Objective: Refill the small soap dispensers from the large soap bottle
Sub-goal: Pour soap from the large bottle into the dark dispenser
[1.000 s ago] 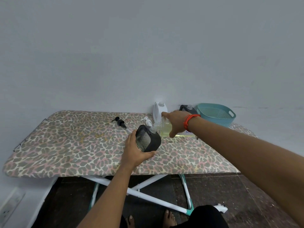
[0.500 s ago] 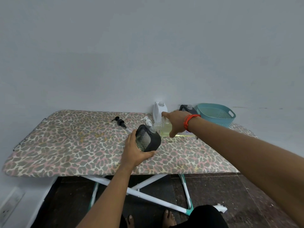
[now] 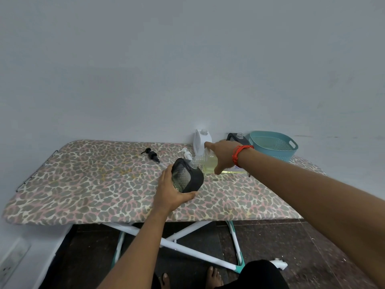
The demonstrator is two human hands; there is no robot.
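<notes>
Head view: the left hand (image 3: 168, 192) grips a dark-cased small dispenser (image 3: 187, 178), tilted, its textured clear window showing, over the centre of the bench (image 3: 93, 184). Just right, the right hand (image 3: 223, 155) grasps the large clear bottle (image 3: 209, 163) of pale yellow soap, tipped leftward, neck at the dispenser's mouth.

Forearms (image 3: 308, 197) bare. Orange-red thread band (image 3: 239, 157) worn just behind the right hand (image 3: 221, 156). Feet (image 3: 214, 275) bare. Black clothing (image 3: 264, 275) below.

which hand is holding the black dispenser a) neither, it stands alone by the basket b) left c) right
b: the left hand grips the black dispenser, tilted on the board, while the right hand tips the large soap bottle toward its neck.
</notes>
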